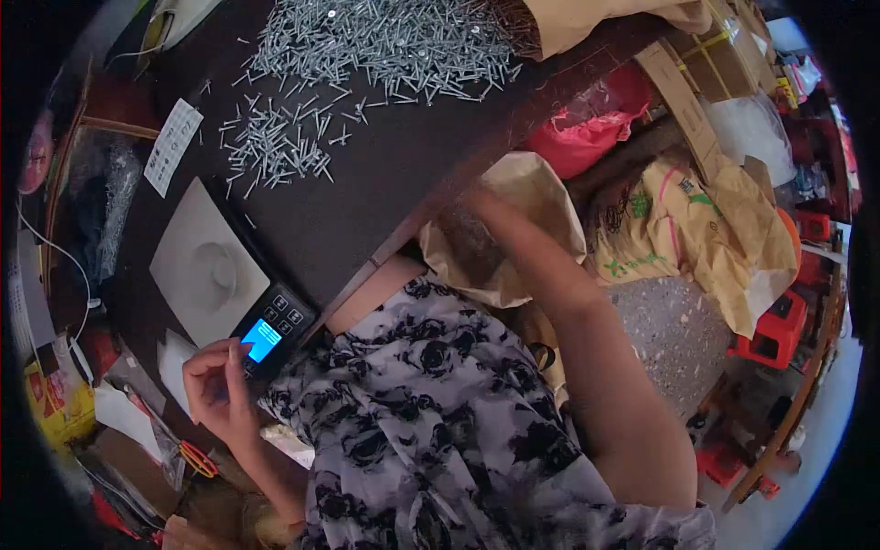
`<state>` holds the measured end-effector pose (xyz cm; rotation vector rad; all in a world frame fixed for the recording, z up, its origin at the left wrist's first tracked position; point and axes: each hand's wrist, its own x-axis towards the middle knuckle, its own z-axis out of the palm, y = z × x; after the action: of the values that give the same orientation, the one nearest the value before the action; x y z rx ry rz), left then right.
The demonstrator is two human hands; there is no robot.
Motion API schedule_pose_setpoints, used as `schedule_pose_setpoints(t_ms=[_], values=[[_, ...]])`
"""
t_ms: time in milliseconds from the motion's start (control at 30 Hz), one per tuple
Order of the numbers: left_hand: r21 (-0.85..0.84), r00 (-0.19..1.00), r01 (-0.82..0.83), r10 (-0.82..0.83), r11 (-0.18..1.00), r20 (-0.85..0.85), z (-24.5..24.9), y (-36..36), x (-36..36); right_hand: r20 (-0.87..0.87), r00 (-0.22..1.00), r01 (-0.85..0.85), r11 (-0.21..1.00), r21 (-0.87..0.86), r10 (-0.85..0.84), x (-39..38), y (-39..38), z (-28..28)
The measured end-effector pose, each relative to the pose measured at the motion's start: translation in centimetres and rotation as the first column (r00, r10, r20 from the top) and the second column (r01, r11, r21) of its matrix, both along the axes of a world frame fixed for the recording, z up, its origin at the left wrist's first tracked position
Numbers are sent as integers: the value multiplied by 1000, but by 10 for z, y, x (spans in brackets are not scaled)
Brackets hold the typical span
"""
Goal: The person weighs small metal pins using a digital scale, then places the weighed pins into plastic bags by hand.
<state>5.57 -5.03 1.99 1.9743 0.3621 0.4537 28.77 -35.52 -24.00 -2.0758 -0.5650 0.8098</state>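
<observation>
My left hand (218, 387) is beside the lit blue display of a digital scale (209, 261), its fingers bent and close together; whether anything is between them I cannot make out. A small round dish shape shows on the scale's pale plate. My right hand (472, 203) reaches into the mouth of an open paper bag (559, 215), its fingers dark and hidden there. On the dark table (367, 174) lie a large heap of screws (385, 46) and a smaller pile (280, 142). A printed label (172, 147) lies left of the small pile.
Behind the paper bag is a pink plastic bag (587, 137). Yellow printed sacks (697, 229) and cardboard (683, 110) lie to the right, near a red stool (775, 335). Orange-handled scissors (199, 460) are at the lower left.
</observation>
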Motion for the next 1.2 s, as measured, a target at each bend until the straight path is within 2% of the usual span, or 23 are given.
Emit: schedule_pose_setpoints(t_ms=[67, 100, 267, 333, 367, 467, 533, 600, 633, 700, 733, 867, 900, 1200], values=[[4, 1000, 5, -5, 1000, 7, 1, -4, 2, -5, 995, -95, 994, -59, 95, -3, -9, -59], [9, 1000, 1, -1, 1000, 4, 2, -4, 2, -26, 995, -102, 991, -81, 100, -6, -7, -62], [18, 999, -22, 21, 1000, 33, -8, 12, -7, -225, 970, 75, 992, -104, -97, -62, 0, 42], [-8, 992, -77, 78, 997, 97, -12, 16, -8, -267, 958, 76, 989, -124, -106, -89, -10, 69], [-18, 984, -113, 114, 993, 135, -14, 18, -8, -294, 954, 11, 989, -145, -54, -92, -17, 74], [91, 951, -217, 190, 972, 245, -31, 33, -13, -240, 955, 154, 983, -99, -174, -102, -24, 83], [318, 935, -333, 266, 888, 234, -37, 41, -18, -249, 927, 279, 959, -39, -280, -95, -12, 82], [437, 923, -384, 327, 813, 201, -46, 51, -30, 92, 987, 137, 990, -33, -133, -81, 9, 62], [496, 910, -414, 352, 763, 219, -49, 54, -33, 270, 961, 81, 996, -47, -65, -73, 21, 50], [738, 925, -313, 367, 598, 95, -49, 64, -45, 483, 873, -12, 994, -111, 64, -55, 47, 32], [821, 915, -233, 403, 520, 4, -48, 65, -49, 502, 858, -45, 989, -144, 112, -47, 60, 28], [825, 846, -182, 513, 534, -145, -58, 71, -65, 536, 814, -104, 963, -248, 225, -33, 88, 24], [766, 830, -176, 511, 619, -222, -62, 72, -69, 547, 804, -110, 961, -253, 236, -34, 87, 25], [684, 844, -271, 509, 678, -170, -58, 69, -66, 654, 715, -84, 959, -271, 248, -42, 74, 48]])
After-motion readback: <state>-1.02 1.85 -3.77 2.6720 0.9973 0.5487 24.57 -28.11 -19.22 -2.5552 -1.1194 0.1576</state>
